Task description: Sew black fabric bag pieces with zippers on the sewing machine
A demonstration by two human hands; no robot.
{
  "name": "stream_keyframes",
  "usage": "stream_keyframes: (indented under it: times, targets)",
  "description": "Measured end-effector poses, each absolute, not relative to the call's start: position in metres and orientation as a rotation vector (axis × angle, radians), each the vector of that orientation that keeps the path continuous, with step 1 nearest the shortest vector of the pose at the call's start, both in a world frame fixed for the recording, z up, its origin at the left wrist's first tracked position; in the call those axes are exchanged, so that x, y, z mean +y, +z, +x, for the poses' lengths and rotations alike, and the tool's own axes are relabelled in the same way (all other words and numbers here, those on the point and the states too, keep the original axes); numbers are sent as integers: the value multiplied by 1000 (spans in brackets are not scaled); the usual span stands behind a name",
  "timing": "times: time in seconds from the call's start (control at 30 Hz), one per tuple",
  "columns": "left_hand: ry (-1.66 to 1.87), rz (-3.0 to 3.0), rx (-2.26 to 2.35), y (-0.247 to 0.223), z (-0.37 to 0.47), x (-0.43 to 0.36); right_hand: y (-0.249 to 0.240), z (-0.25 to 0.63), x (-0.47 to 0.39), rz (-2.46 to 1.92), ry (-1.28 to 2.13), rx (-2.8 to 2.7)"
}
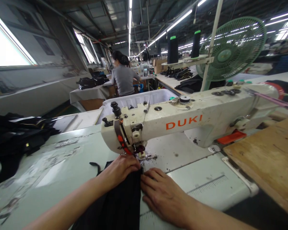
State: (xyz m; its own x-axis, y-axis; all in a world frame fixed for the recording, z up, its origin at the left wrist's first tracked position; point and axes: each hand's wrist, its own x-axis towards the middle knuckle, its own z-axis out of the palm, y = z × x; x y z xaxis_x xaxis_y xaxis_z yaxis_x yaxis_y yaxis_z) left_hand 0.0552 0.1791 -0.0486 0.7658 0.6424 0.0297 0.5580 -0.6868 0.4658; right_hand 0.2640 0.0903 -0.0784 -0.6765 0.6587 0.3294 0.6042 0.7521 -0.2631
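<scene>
A long piece of black fabric (124,198) lies on the sewing machine's bed, its far end under the needle area. My left hand (123,167) is on the fabric close to the presser foot, fingers curled and pressed together on it. Beside the fabric's right edge, my right hand (159,191) rests on the bed with its fingers laid out and slightly bent, tips touching the edge. The white DUKI sewing machine (158,124) stands over the far end. The needle tip is hidden behind my left fingers.
More black fabric (21,134) is heaped at the left. A black scrap (95,166) lies near my left wrist. Behind the machine are a white bin (144,97), thread cones (173,51) and a green fan (228,54). A wooden board (268,156) is at right. A person (124,78) sits ahead.
</scene>
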Motion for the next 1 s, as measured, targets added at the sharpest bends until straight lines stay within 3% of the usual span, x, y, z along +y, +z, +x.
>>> stream_keyframes:
  times: [0.47, 0.77, 1.0]
  targets:
    - [244, 2932, 835, -60, 49, 136, -82, 264, 92, -970, 140, -2531]
    - [466, 2770, 894, -64, 44, 123, -97, 262, 97, -886, 44, -2477]
    - [396, 2747, 913, -60, 43, 120, -90, 269, 102, -846, 195, -2449]
